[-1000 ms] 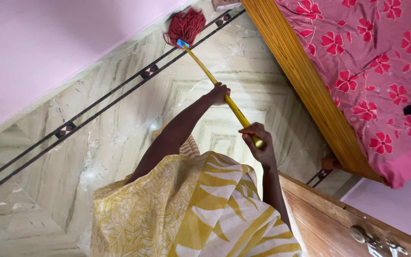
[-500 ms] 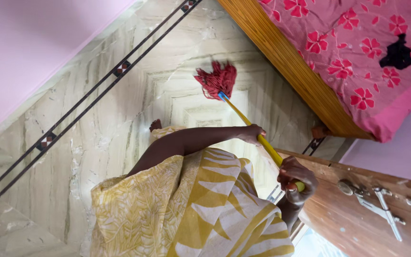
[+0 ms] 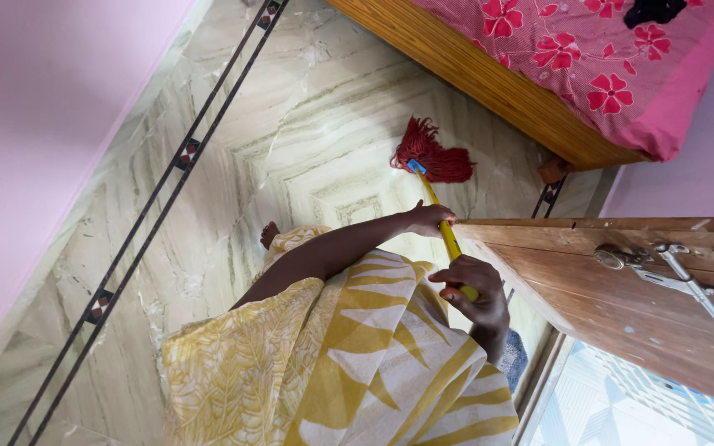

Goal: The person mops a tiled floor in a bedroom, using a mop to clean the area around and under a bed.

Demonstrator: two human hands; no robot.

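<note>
A mop with a red string head [image 3: 433,154], a blue collar and a yellow handle [image 3: 449,239] rests its head on the marble floor near the bed's corner. My left hand [image 3: 428,218] reaches out across my body and grips the handle lower down. My right hand [image 3: 474,291] is closed around the handle's upper end, close to my yellow and white patterned garment [image 3: 332,363]. The handle runs along the edge of the wooden door.
A wooden bed frame [image 3: 489,83] with a pink flowered sheet [image 3: 588,58] fills the upper right. A brown wooden door [image 3: 646,322] with a metal latch [image 3: 663,268] stands at right. A pink wall [image 3: 35,140] lines the left, beside a dark inlaid floor strip [image 3: 185,154]. My bare foot [image 3: 269,235] shows below.
The mop head has been drawn back across the floor from the wall strip toward me and the door. Both hands kept their hold on the handle.
</note>
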